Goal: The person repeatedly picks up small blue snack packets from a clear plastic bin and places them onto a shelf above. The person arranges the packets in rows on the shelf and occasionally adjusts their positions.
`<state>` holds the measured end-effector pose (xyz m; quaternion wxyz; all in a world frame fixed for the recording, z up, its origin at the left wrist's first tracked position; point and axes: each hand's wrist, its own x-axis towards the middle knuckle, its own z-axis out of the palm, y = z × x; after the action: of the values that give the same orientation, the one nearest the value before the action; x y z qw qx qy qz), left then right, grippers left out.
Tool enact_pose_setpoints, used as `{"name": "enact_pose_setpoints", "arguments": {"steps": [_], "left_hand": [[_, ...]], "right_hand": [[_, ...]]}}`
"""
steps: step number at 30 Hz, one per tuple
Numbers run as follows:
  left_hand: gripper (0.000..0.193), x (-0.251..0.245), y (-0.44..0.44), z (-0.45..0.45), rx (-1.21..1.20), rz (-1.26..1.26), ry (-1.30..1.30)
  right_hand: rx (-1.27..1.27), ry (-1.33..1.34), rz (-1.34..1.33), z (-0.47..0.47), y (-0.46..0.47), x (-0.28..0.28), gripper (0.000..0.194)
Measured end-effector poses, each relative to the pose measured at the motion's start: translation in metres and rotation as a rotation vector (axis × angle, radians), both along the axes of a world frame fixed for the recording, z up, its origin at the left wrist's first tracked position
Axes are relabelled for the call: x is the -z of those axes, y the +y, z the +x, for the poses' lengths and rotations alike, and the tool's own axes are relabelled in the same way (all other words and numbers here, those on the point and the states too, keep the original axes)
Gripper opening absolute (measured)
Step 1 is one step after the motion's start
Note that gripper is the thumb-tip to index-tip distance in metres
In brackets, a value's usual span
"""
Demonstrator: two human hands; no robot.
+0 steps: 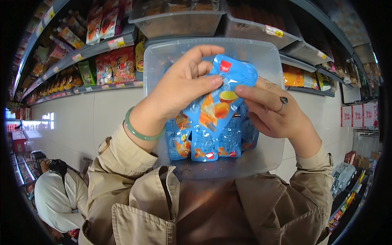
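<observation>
Between my two hands is a blue plastic snack packet (221, 107) with egg yolk and pastry pictures and a red patch near its top. My left hand (186, 73), with a green bangle at the wrist, has its thumb pressed on the packet's left side. My right hand (271, 107), wearing a ring, grips the right edge between thumb and fingers. Underneath sits a translucent plastic bin (269, 157) close to my body. Several similar blue packets (204, 150) stand in it, partly hidden behind the held one.
Shop shelves (92, 50) with bagged sweets curve along the left. Clear bins (180, 26) line the shelf ahead, near my bin's far rim. A person in white (56, 196) is low at the left. Red and white boxes (359, 114) stand at the right.
</observation>
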<state>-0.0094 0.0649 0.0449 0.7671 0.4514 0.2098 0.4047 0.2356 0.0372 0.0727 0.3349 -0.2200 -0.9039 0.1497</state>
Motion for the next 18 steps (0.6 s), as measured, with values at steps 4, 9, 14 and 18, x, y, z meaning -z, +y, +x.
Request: {"name": "enact_pose_setpoints", "arguments": {"steps": [4, 9, 14, 18], "left_hand": [[0.058, -0.007, 0.003, -0.005, 0.116, -0.040, 0.140], [0.047, -0.005, -0.008, -0.007, 0.002, 0.211, 0.077], [0.032, -0.013, -0.029, -0.041, -0.230, 1.067, 0.381], [0.017, -0.009, -0.072, -0.050, -0.225, 1.483, 0.631]], "right_hand": [[-0.051, 0.063, -0.027, -0.011, -0.009, 0.012, 0.047], [-0.018, -0.083, 0.165, -0.003, -0.022, 0.019, 0.048], [0.076, -0.020, 0.138, 0.004, -0.030, 0.023, 0.052], [0.042, -0.107, 0.065, 0.005, -0.031, 0.021, 0.051]]}}
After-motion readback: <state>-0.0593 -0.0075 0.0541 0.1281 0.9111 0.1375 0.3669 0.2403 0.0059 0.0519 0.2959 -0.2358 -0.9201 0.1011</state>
